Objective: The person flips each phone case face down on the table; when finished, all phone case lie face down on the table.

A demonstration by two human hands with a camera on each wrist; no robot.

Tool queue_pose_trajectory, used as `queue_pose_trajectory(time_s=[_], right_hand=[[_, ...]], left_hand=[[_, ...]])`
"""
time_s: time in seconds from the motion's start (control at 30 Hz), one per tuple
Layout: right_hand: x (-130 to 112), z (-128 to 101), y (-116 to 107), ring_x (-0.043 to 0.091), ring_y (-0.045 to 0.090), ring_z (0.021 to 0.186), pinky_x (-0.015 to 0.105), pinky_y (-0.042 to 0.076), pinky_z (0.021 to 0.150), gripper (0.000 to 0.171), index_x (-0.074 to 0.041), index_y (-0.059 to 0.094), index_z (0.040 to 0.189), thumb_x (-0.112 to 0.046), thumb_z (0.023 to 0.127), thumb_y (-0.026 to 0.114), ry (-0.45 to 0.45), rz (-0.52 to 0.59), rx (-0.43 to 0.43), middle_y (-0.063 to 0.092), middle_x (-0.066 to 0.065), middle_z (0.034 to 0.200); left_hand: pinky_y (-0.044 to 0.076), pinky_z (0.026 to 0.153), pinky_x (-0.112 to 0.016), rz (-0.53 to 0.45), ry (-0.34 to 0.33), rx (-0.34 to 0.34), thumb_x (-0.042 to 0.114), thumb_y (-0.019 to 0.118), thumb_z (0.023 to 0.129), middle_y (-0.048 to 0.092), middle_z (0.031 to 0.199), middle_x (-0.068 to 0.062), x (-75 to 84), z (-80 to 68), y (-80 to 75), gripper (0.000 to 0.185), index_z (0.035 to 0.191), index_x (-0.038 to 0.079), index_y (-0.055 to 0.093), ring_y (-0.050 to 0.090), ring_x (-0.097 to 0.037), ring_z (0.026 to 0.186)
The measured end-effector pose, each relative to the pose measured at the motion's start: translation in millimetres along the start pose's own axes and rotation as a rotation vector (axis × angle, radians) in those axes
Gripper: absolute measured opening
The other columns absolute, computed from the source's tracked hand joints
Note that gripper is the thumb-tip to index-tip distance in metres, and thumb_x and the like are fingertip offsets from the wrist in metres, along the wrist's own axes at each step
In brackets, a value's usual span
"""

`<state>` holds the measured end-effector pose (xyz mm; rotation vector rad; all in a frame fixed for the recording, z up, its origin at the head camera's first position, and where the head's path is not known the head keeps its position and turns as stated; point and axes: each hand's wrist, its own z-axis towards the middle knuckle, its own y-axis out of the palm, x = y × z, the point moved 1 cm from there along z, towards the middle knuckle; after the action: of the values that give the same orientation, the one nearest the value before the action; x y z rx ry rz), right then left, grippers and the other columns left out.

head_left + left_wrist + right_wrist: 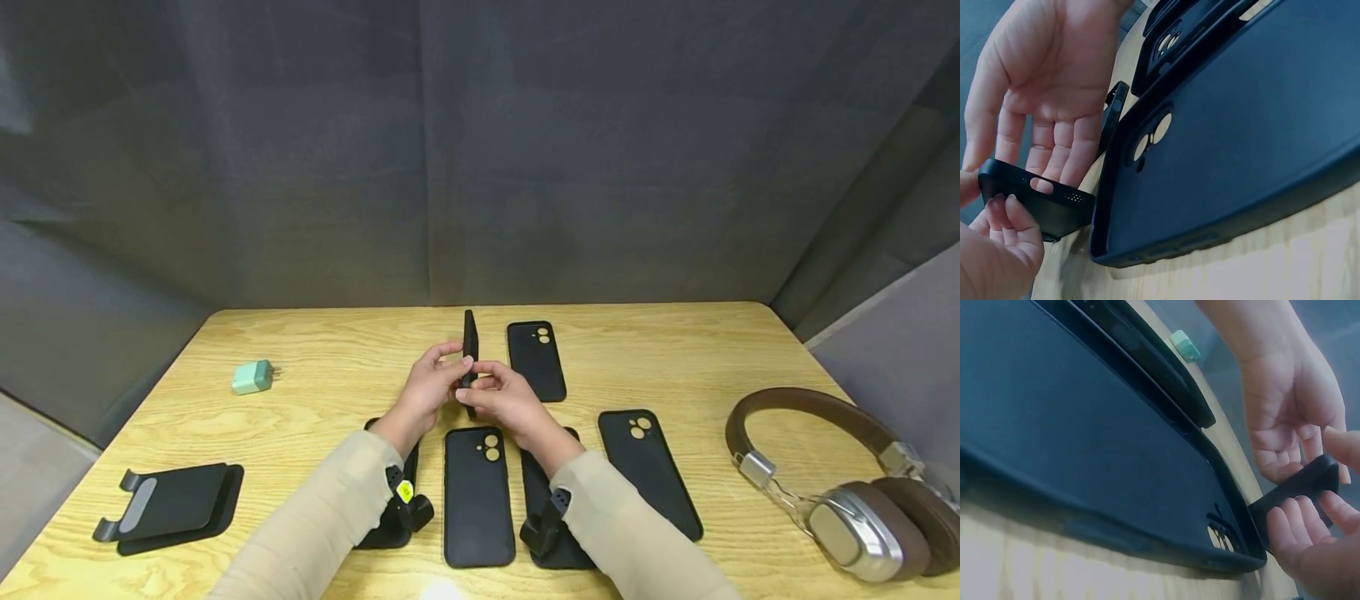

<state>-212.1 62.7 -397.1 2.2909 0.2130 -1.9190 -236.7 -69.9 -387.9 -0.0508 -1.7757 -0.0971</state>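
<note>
Between my two hands a black phone case is held up on edge above the middle of the table, its narrow side facing me. My left hand pinches it from the left, thumb on the near edge. From the right, my right hand grips its lower part with thumb and fingers. The left wrist view shows the held case's end with a port cutout and small speaker holes. Just below the hands lies another black case with camera cutouts.
More black phone cases lie at the back, at the right and partly hidden under each wrist. A green charger plug and a black folding stand are on the left. Brown headphones occupy the right edge.
</note>
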Motion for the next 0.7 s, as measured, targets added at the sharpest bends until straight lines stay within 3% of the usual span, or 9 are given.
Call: queue_pose_trajectory(time_s=[0.27,0.57,0.7], right_hand=[[-0.5,1.7,1.5,0.02,0.055,0.075,0.031,0.05,0.068,0.047,-0.008,0.052,0.125,-0.012,0.082,0.069,-0.032,-0.054,0.025,0.054,0.005,0.084],[-4.6,0.7,1.5,0.016,0.054,0.07,0.029,0.049,0.067,0.052,-0.007,0.048,0.13,-0.011,0.082,0.069,-0.024,-0.043,0.028,0.054,0.005,0.083],[-7.2,-0.5,1.5,0.016,0.054,0.072,0.032,0.051,0.072,0.052,-0.007,0.047,0.131,-0.009,0.083,0.067,-0.036,-0.01,0.03,0.054,0.004,0.084]], left_hand=[[0.036,0.059,-0.026,0.013,0.002,0.008,0.019,0.058,0.092,0.056,0.089,-0.007,-2.3,1.3,1.4,0.038,0.128,0.01,0.05,0.046,-0.008,0.059],[0.045,0.065,-0.025,-0.052,-0.026,0.035,0.026,0.057,0.093,0.053,0.093,-0.006,-3.5,-0.4,-3.4,0.036,0.125,0.011,0.054,0.052,-0.011,0.068],[0.047,0.073,-0.029,-0.03,-0.039,0.024,0.026,0.05,0.096,0.052,0.11,-0.013,-6.1,0.0,-6.6,0.04,0.131,0.007,0.048,0.053,-0.011,0.075]])
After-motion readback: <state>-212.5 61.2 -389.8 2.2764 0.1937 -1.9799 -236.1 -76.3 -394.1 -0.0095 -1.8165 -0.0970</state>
